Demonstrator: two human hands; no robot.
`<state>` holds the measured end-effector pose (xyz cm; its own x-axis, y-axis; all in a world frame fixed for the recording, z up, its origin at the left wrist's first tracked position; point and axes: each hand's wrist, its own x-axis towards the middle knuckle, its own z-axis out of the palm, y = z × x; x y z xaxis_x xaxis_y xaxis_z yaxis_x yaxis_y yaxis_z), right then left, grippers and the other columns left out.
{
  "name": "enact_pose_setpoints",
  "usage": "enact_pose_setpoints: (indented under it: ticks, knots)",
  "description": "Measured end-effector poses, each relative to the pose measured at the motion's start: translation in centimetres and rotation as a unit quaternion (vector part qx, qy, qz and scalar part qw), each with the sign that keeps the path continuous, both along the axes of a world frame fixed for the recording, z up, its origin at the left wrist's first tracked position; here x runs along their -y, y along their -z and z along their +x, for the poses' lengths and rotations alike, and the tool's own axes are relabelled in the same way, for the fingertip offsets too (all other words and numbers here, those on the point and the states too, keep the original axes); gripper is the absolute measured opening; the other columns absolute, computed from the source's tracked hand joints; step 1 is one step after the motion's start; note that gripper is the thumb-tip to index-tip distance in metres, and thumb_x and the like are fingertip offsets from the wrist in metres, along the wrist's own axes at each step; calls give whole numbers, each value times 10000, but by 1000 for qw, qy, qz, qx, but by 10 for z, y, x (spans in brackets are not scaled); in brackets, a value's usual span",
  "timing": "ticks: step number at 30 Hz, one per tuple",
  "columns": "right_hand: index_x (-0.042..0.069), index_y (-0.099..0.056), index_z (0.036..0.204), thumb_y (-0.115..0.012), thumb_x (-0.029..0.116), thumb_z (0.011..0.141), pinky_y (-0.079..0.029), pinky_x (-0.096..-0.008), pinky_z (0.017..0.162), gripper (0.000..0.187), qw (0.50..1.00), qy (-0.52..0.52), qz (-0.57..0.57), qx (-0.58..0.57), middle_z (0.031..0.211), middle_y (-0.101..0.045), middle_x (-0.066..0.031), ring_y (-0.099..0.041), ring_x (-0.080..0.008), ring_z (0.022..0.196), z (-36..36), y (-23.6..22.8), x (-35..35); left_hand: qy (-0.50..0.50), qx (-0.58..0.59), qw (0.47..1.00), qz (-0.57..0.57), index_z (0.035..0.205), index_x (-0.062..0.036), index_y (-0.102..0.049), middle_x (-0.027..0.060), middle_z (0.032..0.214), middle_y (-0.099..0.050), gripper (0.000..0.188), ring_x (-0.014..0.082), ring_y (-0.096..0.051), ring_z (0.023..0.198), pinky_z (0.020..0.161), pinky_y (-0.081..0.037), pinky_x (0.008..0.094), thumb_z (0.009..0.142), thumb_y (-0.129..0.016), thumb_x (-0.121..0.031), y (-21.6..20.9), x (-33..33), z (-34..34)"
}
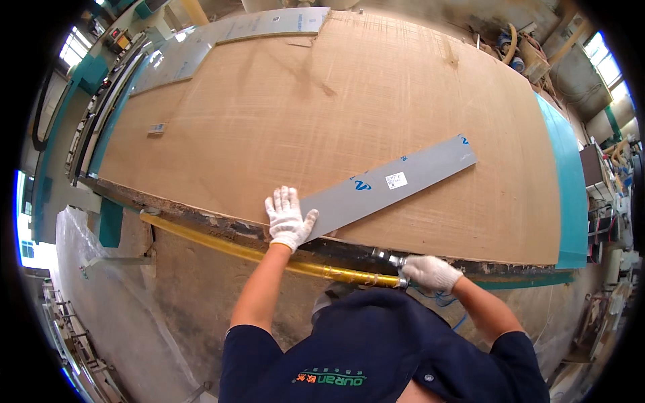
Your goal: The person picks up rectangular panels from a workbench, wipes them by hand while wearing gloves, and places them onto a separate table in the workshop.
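Observation:
My left hand [287,218], in a white glove, lies with fingers stretched out at the near edge of the large brown board. Its thumb side touches the near-left end of a long grey panel [376,188], which carries a white label and blue marks and lies slanted away to the right. Just off the board's near edge, my gloved right hand [433,273] is closed round a small silver-and-black hand tool [390,257]. The tool points left; its exact kind is hidden by the glove and blur. Blue hose [443,299] hangs below that hand.
The brown board [269,121] has a rough, dark near edge. A yellow tube [235,250] runs along that edge, close to my body. Grey panels [269,24] lie at the far left, and a small labelled offcut [156,129] lies nearer. Teal surfacing [564,188] borders the right end.

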<state>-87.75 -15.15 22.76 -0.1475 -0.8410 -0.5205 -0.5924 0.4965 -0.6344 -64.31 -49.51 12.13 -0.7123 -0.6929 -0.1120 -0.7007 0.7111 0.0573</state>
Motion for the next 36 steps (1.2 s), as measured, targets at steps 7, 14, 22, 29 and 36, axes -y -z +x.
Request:
enact_pose_setpoints:
  ticks: [7, 14, 22, 29, 36]
  knots:
    - [142, -607, 1047, -498, 520, 1064, -407, -304, 384, 394, 660, 738, -60, 127, 640, -457, 3, -497, -131, 451, -104, 9, -163, 78, -2, 995, 55, 1638, -1, -286, 224, 1717, -258, 1010, 394, -165, 1610, 1273, -26, 635, 945, -538, -693, -31, -56, -78]
    - [65, -626, 952, -508, 361, 1060, -510, -350, 473, 336, 858, 505, 28, 90, 782, -653, -79, -597, -185, 516, -60, -16, -138, 158, 37, 984, 77, 1651, -16, -273, 273, 1710, -230, 1252, 430, -148, 1606, 1263, -49, 644, 758, -706, -779, -47, -75, -166]
    - [93, -623, 1313, -579, 321, 1040, -582, -478, 728, 359, 851, 488, -20, -193, 862, -703, -178, -708, -378, 796, -203, 61, -260, 179, 11, 980, 88, 1617, -36, -349, 297, 1624, -338, 1195, 433, -256, 1549, 1263, -112, 602, 695, -829, -626, -50, -103, -248]
    - [41, -545, 1469, -712, 191, 925, -405, -490, 1188, 589, 809, 310, -161, -474, 1475, -569, -232, -500, -425, 1396, -291, 67, -162, 230, -18, 968, 98, 1608, -32, -355, 308, 1647, -303, 1163, 469, -237, 1559, 1300, -104, 567, 701, -853, -561, -42, -139, -251]
    - [43, -458, 1565, -585, 411, 1024, -140, -453, 1328, 667, 893, 129, -122, -414, 1672, -375, -194, -251, -362, 1589, -311, 90, -19, -83, -30, 991, -98, 1609, 37, -311, 293, 1661, -296, 972, 435, -202, 1578, 1282, -151, 585, 982, -526, -673, 4, -70, -92]
